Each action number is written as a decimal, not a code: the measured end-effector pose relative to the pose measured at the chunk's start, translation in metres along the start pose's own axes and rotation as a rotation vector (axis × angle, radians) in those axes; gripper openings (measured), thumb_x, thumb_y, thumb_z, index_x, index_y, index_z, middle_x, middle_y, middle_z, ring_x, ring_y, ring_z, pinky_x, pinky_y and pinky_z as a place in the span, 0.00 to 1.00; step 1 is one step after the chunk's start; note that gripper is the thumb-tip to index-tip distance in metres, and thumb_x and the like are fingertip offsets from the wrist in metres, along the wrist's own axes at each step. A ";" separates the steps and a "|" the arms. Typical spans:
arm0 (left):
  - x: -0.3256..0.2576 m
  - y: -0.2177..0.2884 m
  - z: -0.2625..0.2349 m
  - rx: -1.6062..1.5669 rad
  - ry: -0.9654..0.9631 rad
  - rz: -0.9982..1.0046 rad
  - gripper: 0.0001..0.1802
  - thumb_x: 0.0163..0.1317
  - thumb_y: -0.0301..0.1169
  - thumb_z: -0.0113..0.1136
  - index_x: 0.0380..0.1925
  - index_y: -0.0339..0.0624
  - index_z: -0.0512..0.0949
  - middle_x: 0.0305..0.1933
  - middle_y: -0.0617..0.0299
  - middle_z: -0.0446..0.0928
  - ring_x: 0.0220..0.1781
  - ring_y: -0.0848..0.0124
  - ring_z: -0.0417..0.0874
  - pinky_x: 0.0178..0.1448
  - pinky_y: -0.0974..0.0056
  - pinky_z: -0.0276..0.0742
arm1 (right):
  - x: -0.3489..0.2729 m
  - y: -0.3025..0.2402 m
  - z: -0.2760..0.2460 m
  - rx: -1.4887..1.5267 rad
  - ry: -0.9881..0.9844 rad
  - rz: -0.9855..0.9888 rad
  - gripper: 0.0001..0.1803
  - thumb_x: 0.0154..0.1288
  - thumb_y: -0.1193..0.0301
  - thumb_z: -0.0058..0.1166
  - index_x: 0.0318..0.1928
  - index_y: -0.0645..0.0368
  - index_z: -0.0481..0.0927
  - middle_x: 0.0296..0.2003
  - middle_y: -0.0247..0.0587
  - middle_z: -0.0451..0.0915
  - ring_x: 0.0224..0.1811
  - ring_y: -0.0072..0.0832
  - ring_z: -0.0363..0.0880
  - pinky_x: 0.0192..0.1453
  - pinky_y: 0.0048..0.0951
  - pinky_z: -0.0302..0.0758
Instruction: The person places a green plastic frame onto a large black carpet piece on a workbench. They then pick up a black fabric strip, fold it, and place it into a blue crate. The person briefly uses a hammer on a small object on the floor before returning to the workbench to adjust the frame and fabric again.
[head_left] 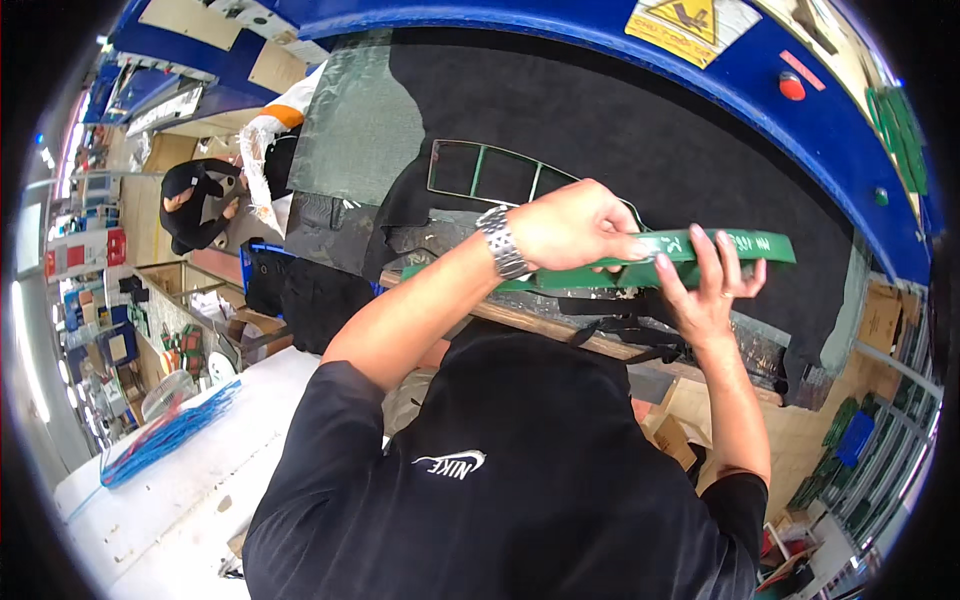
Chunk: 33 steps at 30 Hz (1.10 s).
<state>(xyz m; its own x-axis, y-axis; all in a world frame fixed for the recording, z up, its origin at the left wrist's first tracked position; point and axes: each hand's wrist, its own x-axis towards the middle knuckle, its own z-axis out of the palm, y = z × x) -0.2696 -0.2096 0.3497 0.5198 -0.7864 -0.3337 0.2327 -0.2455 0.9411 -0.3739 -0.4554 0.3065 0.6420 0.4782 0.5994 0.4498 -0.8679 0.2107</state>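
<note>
Both my hands hold a green cutting die [715, 257], a long curved metal strip frame with white handwriting on its side, tilted on edge above the near part of the table. My left hand [575, 228], with a metal watch at the wrist, is closed on its middle from above, fingers pinched. My right hand [706, 285] grips it farther right, its fingers laid over the side wall. Beyond my left hand, a second cutting die [480, 172] with thin cross-bars lies on the black sheet material [600, 110]; my hand hides its right end.
A blue machine beam [560, 30] with a warning sign and a red button [791, 86] spans the far side. Black scraps [630, 332] hang at the table's wooden front edge. At left are a white table [190, 500] with blue cords and a co-worker [198, 205].
</note>
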 end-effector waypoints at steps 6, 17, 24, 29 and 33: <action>-0.006 0.010 -0.022 0.398 0.271 0.119 0.25 0.64 0.46 0.70 0.49 0.36 0.83 0.32 0.61 0.85 0.33 0.74 0.84 0.42 0.67 0.80 | 0.033 0.018 -0.012 0.171 -0.199 0.068 0.40 0.42 0.65 0.77 0.61 0.34 0.80 0.60 0.30 0.77 0.63 0.33 0.72 0.75 0.56 0.52; -0.081 -0.118 -0.185 0.548 0.971 0.037 0.22 0.72 0.44 0.60 0.54 0.38 0.83 0.47 0.48 0.87 0.51 0.59 0.88 0.57 0.58 0.81 | 0.041 0.047 0.086 0.354 -0.451 0.383 0.51 0.41 0.46 0.76 0.70 0.46 0.75 0.62 0.39 0.75 0.64 0.38 0.70 0.69 0.49 0.59; -0.065 -0.170 -0.182 0.506 1.018 -0.019 0.24 0.77 0.47 0.50 0.51 0.38 0.83 0.50 0.47 0.84 0.54 0.49 0.84 0.59 0.55 0.77 | 0.043 0.049 0.128 0.408 -0.549 0.355 0.52 0.42 0.47 0.76 0.70 0.46 0.75 0.63 0.38 0.74 0.66 0.37 0.69 0.70 0.48 0.58; -0.062 -0.167 -0.177 0.525 0.937 -0.038 0.25 0.77 0.46 0.50 0.42 0.33 0.83 0.43 0.50 0.83 0.46 0.49 0.82 0.54 0.53 0.75 | 0.035 0.046 0.137 0.419 -0.567 0.338 0.50 0.44 0.46 0.74 0.70 0.46 0.75 0.63 0.37 0.74 0.67 0.37 0.68 0.70 0.48 0.58; -0.064 -0.171 -0.174 0.565 0.947 -0.037 0.24 0.77 0.47 0.50 0.43 0.35 0.84 0.44 0.55 0.84 0.49 0.53 0.83 0.59 0.55 0.74 | 0.035 0.046 0.138 0.451 -0.586 0.337 0.49 0.46 0.46 0.74 0.70 0.47 0.75 0.63 0.37 0.74 0.67 0.37 0.68 0.71 0.48 0.57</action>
<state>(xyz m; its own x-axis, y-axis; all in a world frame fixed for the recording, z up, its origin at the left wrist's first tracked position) -0.1998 -0.0188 0.2004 0.9959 -0.0798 -0.0425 -0.0224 -0.6737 0.7386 -0.2450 -0.4596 0.2304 0.9522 0.3020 0.0467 0.3009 -0.9000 -0.3155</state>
